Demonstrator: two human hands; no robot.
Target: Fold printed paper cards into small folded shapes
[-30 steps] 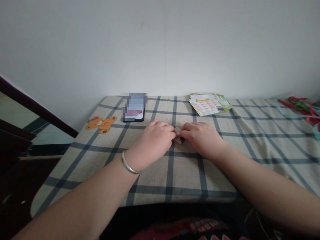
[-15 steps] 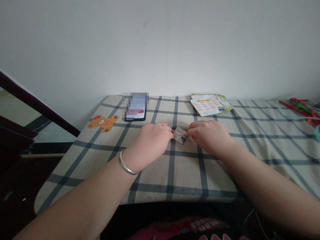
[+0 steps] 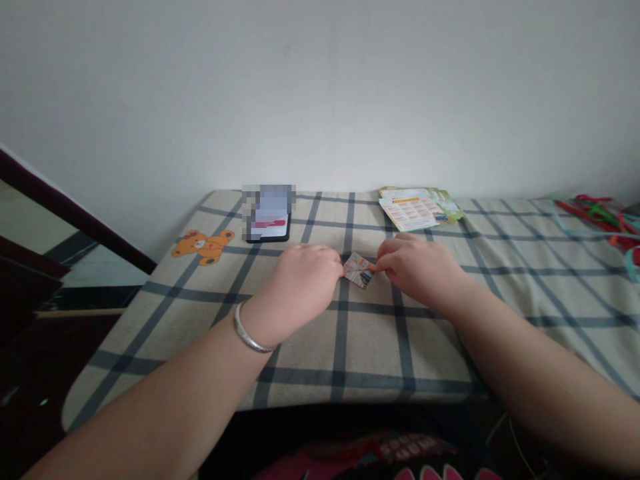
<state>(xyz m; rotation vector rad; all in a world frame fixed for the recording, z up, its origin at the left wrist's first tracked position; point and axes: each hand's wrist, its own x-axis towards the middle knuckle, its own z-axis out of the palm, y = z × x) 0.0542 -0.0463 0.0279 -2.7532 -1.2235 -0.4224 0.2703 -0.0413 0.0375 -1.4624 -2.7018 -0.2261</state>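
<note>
Left hand (image 3: pixel 311 280) and right hand (image 3: pixel 420 270) have spread apart over the last second, baring the small paper square (image 3: pixel 359 270) between them on checked cloth (image 3: pixel 305 353). Paper's at 3 o'clock from left, 9 o'clock from right; no clear long axis, a corner toward each. Fingertips at both corners, neither hand clearly nearer; can't tell pinching from pressing.

On the tablecloth (image 3: pixel 310 343), behind the paper (image 3: pixel 357 272): phone (image 3: pixel 274 227) to the left, leaflets (image 3: pixel 413 211) to the right.
</note>
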